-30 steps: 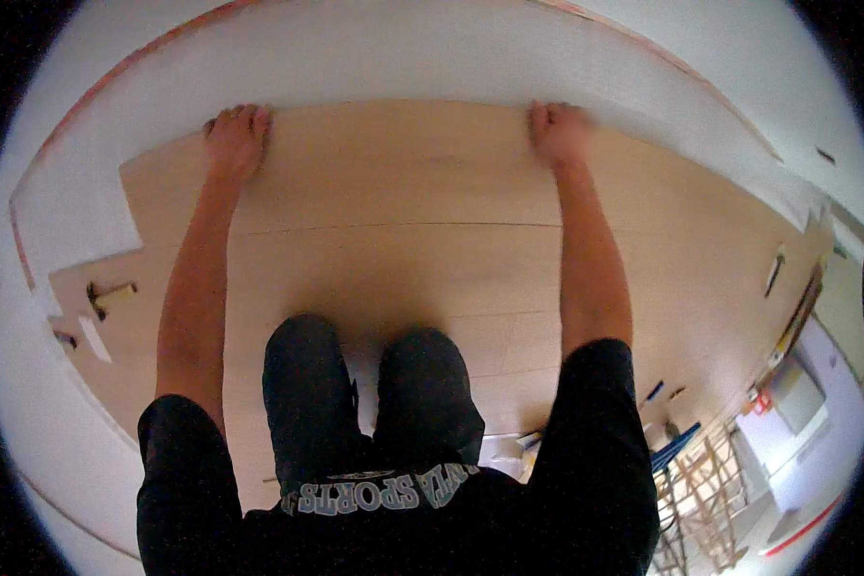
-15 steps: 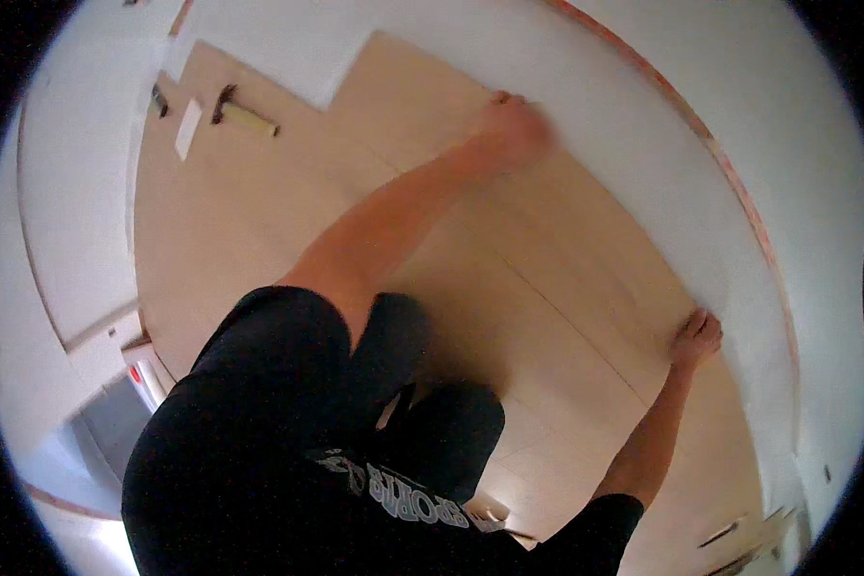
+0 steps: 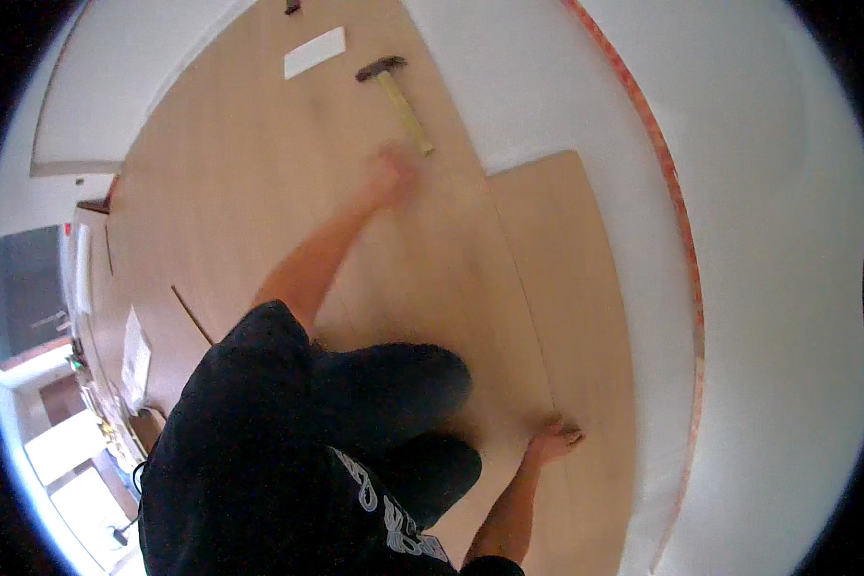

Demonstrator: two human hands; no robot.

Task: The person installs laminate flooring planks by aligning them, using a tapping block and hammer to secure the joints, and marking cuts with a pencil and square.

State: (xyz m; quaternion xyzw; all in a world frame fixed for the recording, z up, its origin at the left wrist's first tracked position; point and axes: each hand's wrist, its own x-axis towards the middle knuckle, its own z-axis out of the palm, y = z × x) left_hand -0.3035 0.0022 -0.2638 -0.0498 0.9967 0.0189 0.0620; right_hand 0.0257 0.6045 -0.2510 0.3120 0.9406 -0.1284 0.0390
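My left hand (image 3: 394, 178), smeared by motion, is just below the handle end of a hammer (image 3: 403, 108) with a dark head and a yellowish handle. Whether its fingers touch the handle cannot be made out. The hammer lies on the light wood plank floor (image 3: 259, 173). My right hand (image 3: 553, 442) rests on the planks beside the long seam of the outermost board (image 3: 571, 288), its fingers curled in and no object visible in them. My bent knees are on the planks between the two hands.
A flat white block (image 3: 315, 53) lies left of the hammer, with a small dark object (image 3: 293, 7) beyond it. White underlay (image 3: 518, 86) borders the stepped plank edge. A reddish strip (image 3: 677, 192) follows the wall's foot. A thin dark strip (image 3: 192, 315) lies at left.
My view has turned left. My left hand has left the outer board's edge and is near the hammer. My right hand has moved from that edge inward to the seam.
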